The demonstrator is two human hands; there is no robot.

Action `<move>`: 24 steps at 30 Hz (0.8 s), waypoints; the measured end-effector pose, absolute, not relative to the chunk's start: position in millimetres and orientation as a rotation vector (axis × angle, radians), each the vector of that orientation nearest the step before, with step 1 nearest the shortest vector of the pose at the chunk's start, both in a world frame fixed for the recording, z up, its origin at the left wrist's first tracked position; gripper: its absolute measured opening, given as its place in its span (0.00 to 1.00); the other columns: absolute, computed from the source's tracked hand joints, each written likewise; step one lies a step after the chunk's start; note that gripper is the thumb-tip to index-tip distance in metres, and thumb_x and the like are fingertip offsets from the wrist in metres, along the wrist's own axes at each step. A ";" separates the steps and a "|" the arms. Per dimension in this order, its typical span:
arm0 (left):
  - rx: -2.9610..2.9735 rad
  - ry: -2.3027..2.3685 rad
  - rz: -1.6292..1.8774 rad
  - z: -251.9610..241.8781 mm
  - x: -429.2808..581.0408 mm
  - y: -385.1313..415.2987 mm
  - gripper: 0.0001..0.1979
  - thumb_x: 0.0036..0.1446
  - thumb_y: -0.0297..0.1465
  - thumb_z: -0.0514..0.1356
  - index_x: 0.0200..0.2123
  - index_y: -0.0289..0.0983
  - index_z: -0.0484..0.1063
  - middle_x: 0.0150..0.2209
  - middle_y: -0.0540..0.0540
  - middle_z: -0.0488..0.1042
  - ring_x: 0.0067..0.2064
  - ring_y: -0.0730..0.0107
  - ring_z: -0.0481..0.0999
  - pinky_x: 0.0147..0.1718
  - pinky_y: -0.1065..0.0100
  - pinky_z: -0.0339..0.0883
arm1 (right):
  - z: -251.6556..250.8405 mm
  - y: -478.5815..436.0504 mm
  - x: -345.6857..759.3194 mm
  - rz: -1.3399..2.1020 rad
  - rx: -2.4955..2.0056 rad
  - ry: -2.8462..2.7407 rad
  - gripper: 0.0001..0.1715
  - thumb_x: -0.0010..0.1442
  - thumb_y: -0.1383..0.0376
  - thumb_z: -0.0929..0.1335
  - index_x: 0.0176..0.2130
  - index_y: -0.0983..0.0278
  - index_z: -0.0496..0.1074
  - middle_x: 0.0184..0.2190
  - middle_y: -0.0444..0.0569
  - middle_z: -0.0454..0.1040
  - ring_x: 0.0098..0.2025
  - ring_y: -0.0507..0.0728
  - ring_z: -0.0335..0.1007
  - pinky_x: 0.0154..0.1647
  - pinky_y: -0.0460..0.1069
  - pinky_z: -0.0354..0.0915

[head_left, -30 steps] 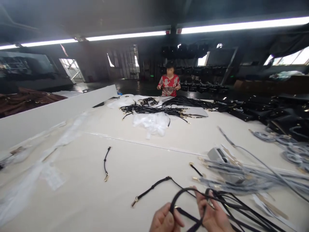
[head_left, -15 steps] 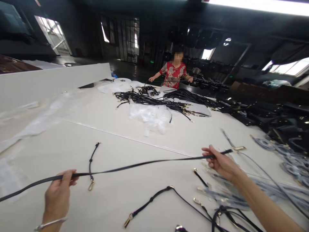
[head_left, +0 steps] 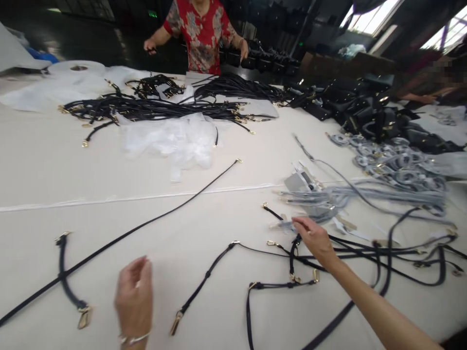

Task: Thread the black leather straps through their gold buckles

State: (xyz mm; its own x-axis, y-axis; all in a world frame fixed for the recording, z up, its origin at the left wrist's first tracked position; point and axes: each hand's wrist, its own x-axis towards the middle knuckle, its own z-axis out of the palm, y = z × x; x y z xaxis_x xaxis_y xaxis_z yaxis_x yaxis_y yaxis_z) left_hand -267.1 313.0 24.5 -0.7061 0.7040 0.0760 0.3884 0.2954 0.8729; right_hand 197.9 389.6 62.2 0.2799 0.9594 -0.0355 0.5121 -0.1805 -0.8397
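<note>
My left hand point(head_left: 134, 296) is above the pale table, its fingers loosely curled and slightly apart, holding nothing. To its left, a long black strap point(head_left: 120, 238) lies diagonally, crossing a short black strap point(head_left: 63, 272) with gold clasps. My right hand point(head_left: 315, 240) hovers at a group of black straps point(head_left: 350, 255), its fingers partly extended and nearest to a short strap end; no held item shows. Between my hands lies another black strap with a gold clasp point(head_left: 207, 274).
Clear plastic wrapping point(head_left: 175, 138) lies by heaped black straps point(head_left: 153, 109). Grey coiled straps point(head_left: 397, 160) and black bags point(head_left: 357, 107) occupy the right side. Across the table stands a person in a red floral top point(head_left: 204, 34); another person's arm point(head_left: 419, 97) shows at the far right.
Both hands have let go of the long strap, now lying on the table. My right hand has moved to the strap group. The view has turned right and down.
</note>
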 end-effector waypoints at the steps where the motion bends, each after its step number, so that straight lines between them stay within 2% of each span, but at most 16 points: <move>1: 1.233 2.123 1.277 27.3 -236.4 320.5 0.15 0.54 0.44 0.59 0.40 0.40 0.72 0.38 0.46 0.75 0.36 0.61 0.74 0.37 0.61 0.69 | 58.4 371.5 209.7 0.703 -1.838 -1.351 0.20 0.50 0.49 0.71 0.38 0.59 0.77 0.42 0.52 0.77 0.48 0.66 0.69 0.61 0.64 0.57; 4: 1.693 1.573 1.011 31.8 -138.7 337.5 0.10 0.62 0.37 0.53 0.37 0.41 0.72 0.34 0.48 0.75 0.33 0.65 0.73 0.35 0.65 0.68 | 40.2 323.5 236.6 0.510 -1.938 -1.379 0.21 0.55 0.48 0.67 0.39 0.60 0.76 0.42 0.52 0.77 0.46 0.65 0.71 0.56 0.61 0.63; 7: 1.927 1.248 0.707 28.9 -45.3 343.5 0.09 0.63 0.31 0.52 0.35 0.40 0.71 0.33 0.48 0.74 0.35 0.66 0.73 0.36 0.66 0.66 | 19.0 284.9 248.1 0.464 -2.030 -1.302 0.23 0.57 0.47 0.65 0.41 0.60 0.75 0.43 0.52 0.77 0.45 0.63 0.72 0.53 0.59 0.66; 9: 2.002 1.202 0.597 25.4 7.7 346.5 0.06 0.61 0.32 0.57 0.41 0.39 0.71 0.38 0.46 0.74 0.40 0.62 0.74 0.40 0.64 0.67 | 9.0 264.2 248.3 0.513 -2.035 -1.273 0.22 0.58 0.48 0.64 0.41 0.60 0.75 0.42 0.52 0.78 0.45 0.63 0.72 0.52 0.58 0.67; 12: 1.974 1.253 0.466 20.6 64.8 358.1 0.20 0.54 0.30 0.63 0.51 0.36 0.67 0.46 0.40 0.73 0.48 0.52 0.71 0.47 0.56 0.66 | 4.3 240.7 243.2 0.608 -1.960 -1.317 0.19 0.60 0.50 0.64 0.40 0.60 0.75 0.42 0.52 0.78 0.45 0.63 0.72 0.52 0.59 0.67; 15: 1.853 1.287 0.422 18.1 88.8 373.3 0.16 0.54 0.22 0.59 0.47 0.36 0.71 0.43 0.40 0.74 0.48 0.53 0.71 0.49 0.54 0.65 | 11.3 227.2 238.7 0.677 -1.880 -1.329 0.18 0.61 0.50 0.65 0.41 0.58 0.76 0.42 0.52 0.78 0.47 0.64 0.72 0.54 0.59 0.67; 17: 1.785 1.277 0.410 20.4 87.1 378.1 0.13 0.56 0.22 0.55 0.44 0.36 0.72 0.35 0.45 0.75 0.42 0.60 0.73 0.44 0.59 0.68 | 19.6 223.8 237.4 0.740 -1.866 -1.231 0.20 0.59 0.48 0.66 0.41 0.57 0.76 0.43 0.52 0.78 0.48 0.65 0.72 0.54 0.60 0.67; 19: 1.712 1.245 0.385 28.7 75.5 374.2 0.14 0.57 0.25 0.54 0.46 0.37 0.71 0.29 0.50 0.73 0.33 0.67 0.74 0.35 0.66 0.70 | 28.7 224.0 236.4 0.875 -1.842 -1.007 0.25 0.55 0.44 0.69 0.41 0.59 0.77 0.41 0.52 0.78 0.46 0.65 0.73 0.53 0.60 0.68; 21: 1.615 1.187 0.393 43.6 59.3 361.1 0.16 0.58 0.28 0.53 0.49 0.36 0.70 0.27 0.52 0.71 0.26 0.72 0.71 0.26 0.72 0.67 | 38.1 226.3 233.2 1.059 -1.747 -0.751 0.31 0.49 0.42 0.72 0.42 0.62 0.76 0.39 0.53 0.79 0.42 0.64 0.74 0.49 0.59 0.70; 24: 1.407 1.075 0.533 73.3 36.5 330.9 0.17 0.56 0.31 0.55 0.49 0.36 0.71 0.28 0.51 0.70 0.24 0.76 0.66 0.23 0.74 0.63 | 54.4 230.5 221.2 1.368 -1.511 -0.495 0.33 0.49 0.44 0.74 0.45 0.65 0.75 0.40 0.54 0.79 0.40 0.60 0.75 0.45 0.54 0.72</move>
